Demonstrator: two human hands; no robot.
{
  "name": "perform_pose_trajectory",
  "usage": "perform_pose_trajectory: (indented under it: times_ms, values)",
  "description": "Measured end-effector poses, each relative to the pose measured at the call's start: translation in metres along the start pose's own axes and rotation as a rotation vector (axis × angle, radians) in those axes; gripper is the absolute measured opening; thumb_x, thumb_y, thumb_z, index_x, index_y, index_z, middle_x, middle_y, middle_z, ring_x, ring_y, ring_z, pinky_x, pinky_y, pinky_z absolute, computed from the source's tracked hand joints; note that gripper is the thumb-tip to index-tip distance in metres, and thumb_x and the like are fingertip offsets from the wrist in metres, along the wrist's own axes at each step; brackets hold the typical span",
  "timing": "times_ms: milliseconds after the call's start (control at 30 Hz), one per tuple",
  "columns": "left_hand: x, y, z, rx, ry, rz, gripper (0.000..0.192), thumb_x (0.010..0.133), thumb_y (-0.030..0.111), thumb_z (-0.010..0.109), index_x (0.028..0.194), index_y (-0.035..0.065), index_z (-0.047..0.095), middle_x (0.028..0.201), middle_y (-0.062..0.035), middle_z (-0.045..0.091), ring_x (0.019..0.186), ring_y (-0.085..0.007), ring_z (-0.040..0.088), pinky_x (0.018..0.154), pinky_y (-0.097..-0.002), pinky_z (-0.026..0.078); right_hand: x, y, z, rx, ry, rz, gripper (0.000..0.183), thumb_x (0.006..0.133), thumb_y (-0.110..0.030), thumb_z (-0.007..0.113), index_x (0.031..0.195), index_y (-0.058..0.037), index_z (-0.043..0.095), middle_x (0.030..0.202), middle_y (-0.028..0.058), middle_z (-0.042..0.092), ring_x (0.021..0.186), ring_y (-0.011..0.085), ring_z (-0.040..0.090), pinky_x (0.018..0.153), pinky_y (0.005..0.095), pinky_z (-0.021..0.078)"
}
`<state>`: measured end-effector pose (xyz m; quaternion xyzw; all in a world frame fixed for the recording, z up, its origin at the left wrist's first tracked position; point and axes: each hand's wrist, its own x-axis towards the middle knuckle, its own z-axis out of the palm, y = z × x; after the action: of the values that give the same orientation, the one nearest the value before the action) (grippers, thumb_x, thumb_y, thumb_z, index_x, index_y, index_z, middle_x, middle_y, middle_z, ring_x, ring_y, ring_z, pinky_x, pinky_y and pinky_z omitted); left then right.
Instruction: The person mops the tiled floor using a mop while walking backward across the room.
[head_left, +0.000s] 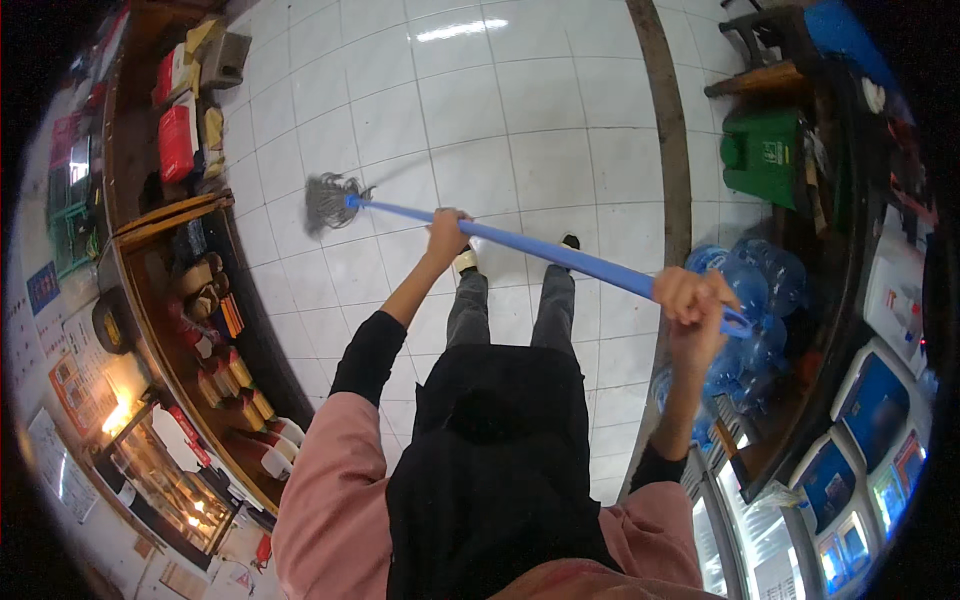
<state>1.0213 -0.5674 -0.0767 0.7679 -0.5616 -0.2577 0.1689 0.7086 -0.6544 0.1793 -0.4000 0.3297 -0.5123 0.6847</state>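
A blue mop handle (559, 256) slants across in front of my body, from the upper left down to the right. My left hand (448, 231) grips it partway along, nearer the mop head. Close to its looped end, my right hand (691, 296) is wrapped around the handle. The grey string mop head (332, 204) rests on the white tiled floor (480, 97) ahead and to the left, slightly blurred. Both my feet stand on the tiles below the handle.
Wooden shelving (124, 247) with boxes and packets runs along the left. On the right are a green bin (763, 157), several large clear-blue water bottles (750, 281) and glass-doored coolers (757, 555). A dark strip (670, 127) crosses the floor lengthwise.
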Motion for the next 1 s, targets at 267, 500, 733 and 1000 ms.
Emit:
perform_pose_trajectory:
  times_ms: [267, 500, 733, 1000]
  values:
    - [0.002, 0.315, 0.107, -0.469, -0.12, 0.429, 0.013, 0.051, 0.015, 0.063, 0.059, 0.0063, 0.056, 0.062, -0.0109, 0.052, 0.071, -0.0292, 0.047, 0.062, -0.0407, 0.038, -0.074, -0.252, -0.086, -0.321, 0.384, -0.247, 0.025, 0.079, -0.026, 0.039, 0.065, -0.0066, 0.042, 0.05, 0.0024, 0.036, 0.048, 0.0104, 0.038, 0.062, 0.0295, 0.0393]
    - [-0.036, 0.464, 0.171, -0.244, -0.585, 0.583, 0.015, 0.055, 0.018, 0.059, 0.064, 0.0063, 0.058, 0.064, -0.011, 0.053, 0.071, -0.029, 0.05, 0.059, -0.0426, 0.042, -0.189, -0.314, -0.133, -0.581, 1.127, -0.402, 0.029, 0.08, -0.021, 0.034, 0.053, -0.0122, 0.026, 0.05, -0.0001, 0.024, 0.047, 0.009, 0.024, 0.062, 0.0246, 0.0344]
    - [0.035, 0.393, 0.207, 0.018, -0.623, 0.78, 0.008, 0.054, 0.016, 0.057, 0.059, 0.0086, 0.056, 0.062, -0.0105, 0.054, 0.068, -0.0291, 0.051, 0.054, -0.0392, 0.042, -0.178, -0.206, -0.146, -0.637, 1.225, -0.336, 0.028, 0.08, -0.025, 0.036, 0.058, -0.0089, 0.034, 0.051, 0.0015, 0.032, 0.051, 0.0112, 0.031, 0.057, 0.0268, 0.0317]
    - [0.014, 0.403, 0.231, 0.05, -0.626, 0.773, 0.012, 0.056, 0.017, 0.057, 0.064, 0.0078, 0.06, 0.061, -0.0112, 0.054, 0.069, -0.0296, 0.05, 0.058, -0.0378, 0.042, -0.219, -0.228, -0.183, -0.446, 1.149, -0.182, 0.027, 0.08, -0.03, 0.038, 0.065, -0.0075, 0.038, 0.05, -0.0005, 0.026, 0.049, 0.0111, 0.028, 0.051, 0.0276, 0.0263]
